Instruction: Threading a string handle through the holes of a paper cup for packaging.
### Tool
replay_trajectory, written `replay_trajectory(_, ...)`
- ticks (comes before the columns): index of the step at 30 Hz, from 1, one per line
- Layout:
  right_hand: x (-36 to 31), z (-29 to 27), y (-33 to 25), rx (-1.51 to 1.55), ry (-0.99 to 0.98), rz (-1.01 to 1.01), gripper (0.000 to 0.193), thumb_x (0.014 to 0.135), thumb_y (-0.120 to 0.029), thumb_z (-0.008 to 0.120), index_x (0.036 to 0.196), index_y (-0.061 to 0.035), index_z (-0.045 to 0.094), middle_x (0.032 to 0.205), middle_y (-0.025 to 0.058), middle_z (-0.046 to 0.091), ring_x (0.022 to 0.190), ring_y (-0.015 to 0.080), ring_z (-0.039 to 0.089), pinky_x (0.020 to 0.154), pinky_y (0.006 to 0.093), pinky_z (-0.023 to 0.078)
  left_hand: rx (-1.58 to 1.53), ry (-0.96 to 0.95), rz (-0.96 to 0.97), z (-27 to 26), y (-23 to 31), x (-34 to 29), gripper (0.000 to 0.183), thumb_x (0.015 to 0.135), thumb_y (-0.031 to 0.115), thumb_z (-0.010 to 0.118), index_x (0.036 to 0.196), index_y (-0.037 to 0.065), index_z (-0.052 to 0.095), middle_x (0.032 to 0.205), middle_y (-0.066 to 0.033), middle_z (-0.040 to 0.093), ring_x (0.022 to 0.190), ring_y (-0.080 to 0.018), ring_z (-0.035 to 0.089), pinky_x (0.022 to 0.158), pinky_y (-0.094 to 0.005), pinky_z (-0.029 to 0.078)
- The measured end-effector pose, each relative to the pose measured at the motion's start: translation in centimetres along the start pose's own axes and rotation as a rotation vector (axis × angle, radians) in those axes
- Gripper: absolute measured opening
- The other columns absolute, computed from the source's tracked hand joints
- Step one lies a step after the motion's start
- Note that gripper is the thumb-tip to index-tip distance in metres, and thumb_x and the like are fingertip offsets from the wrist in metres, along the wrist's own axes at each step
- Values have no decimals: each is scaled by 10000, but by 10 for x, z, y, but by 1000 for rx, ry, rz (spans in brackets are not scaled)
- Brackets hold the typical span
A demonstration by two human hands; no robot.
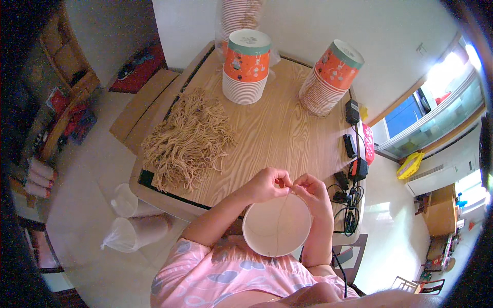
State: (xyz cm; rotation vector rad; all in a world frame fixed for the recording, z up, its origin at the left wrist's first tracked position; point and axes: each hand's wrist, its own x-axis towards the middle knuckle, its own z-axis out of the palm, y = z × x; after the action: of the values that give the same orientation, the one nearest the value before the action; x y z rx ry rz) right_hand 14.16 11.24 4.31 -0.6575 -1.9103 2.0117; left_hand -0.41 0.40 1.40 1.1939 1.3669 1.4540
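A white-lined paper bucket (262, 228) is in front of my body, its open mouth facing up toward me. A thin tan string (282, 218) runs across that mouth from the near rim to my fingers at the far rim. My left hand (268, 185) pinches the string with thumb and fingers closed. Close against it, my right hand (312, 191) also pinches the string, fingertips nearly touching the left ones. The exact grip and any knot are too small to make out. Left of my hands, a loose heap of tan strings (187, 138) lies on the wooden table (272, 131).
Upside-down stacks of orange-and-green paper buckets stand at the table's back, one in the middle (247, 66) and a leaning one (331, 77) to the right. Black adapters and coiled cables (351, 210) line the right edge. Bagged bucket stacks (136, 233) lie on the floor at left.
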Motion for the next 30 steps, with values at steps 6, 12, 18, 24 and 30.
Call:
replay_trajectory(6, 5, -2, 7, -310, 110, -136, 38, 795, -44, 637, 783, -17, 614, 739, 17, 619, 726, 93, 558, 675, 227, 442, 7, 12, 1, 0, -5, 1, 84, 739, 57, 650, 760, 9, 583, 678, -10, 589, 649, -68, 538, 604, -244, 453)
replay_trajectory(12, 5, 3, 2, -394, 167, -197, 29, 768, -16, 647, 783, -9, 623, 740, 36, 629, 723, 108, 567, 687, 243, 452, 25, 21, -19, 0, -5, 3, 91, 742, 67, 652, 761, 11, 582, 665, -13, 587, 635, -68, 538, 594, -243, 452)
replay_trajectory(18, 3, 4, 0, -351, 158, -249, 62, 736, 19, 662, 758, -15, 616, 715, 19, 605, 694, 99, 548, 664, 235, 447, 31, 25, -25, -1, -7, 2, 90, 757, 74, 646, 767, 16, 578, 666, -14, 588, 634, -71, 540, 593, -242, 452)
replay_trajectory(24, 0, 7, -6, -388, 183, -220, 67, 737, 12, 667, 751, -24, 612, 707, 15, 596, 707, 91, 540, 652, 233, 444, -145, 35, -67, 1, -5, 4, 79, 791, 65, 621, 806, 18, 560, 718, -15, 586, 661, -77, 541, 611, -245, 461)
replay_trajectory(30, -2, 7, -6, -433, 188, -272, 79, 729, 21, 667, 764, -19, 607, 713, 39, 598, 703, 121, 554, 660, 246, 451, -134, 56, -102, 0, -3, 4, 79, 798, 72, 626, 810, 23, 565, 730, -16, 590, 678, -76, 550, 627, -242, 468)
